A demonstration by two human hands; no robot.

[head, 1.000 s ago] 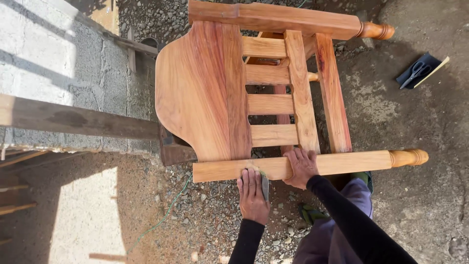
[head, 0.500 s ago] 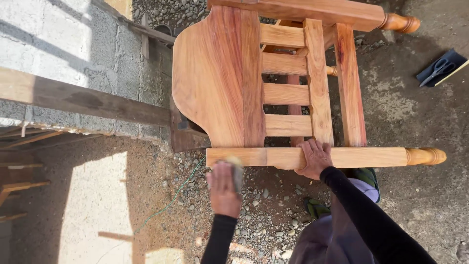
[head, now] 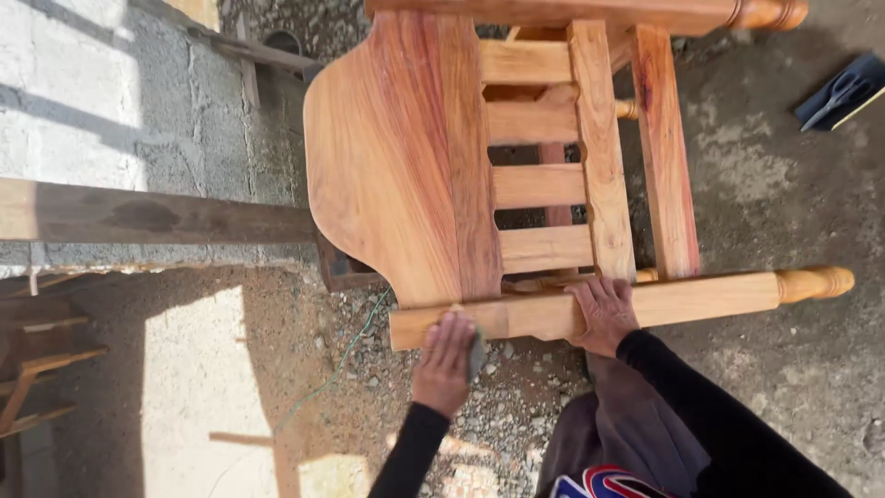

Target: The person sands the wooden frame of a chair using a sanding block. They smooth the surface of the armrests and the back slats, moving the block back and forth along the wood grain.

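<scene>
Left hand (head: 445, 361): presses a grey sanding pad (head: 476, 352), mostly hidden, on the near rail (head: 701, 297).
Right hand (head: 604, 312): lies flat, fingers spread, over that rail.
Chair frame (head: 406, 157): lies on gravel; top rail cropped.
Dark tool (head: 843, 90): indistinct.

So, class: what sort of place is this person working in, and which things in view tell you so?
Probably an outdoor or open-sided carpentry yard. An unfinished reddish wooden chair frame lies over gravelly dirt ground, beside a rough grey concrete-block wall, with the left hand pressing a small grey sanding pad against its rail.
</scene>
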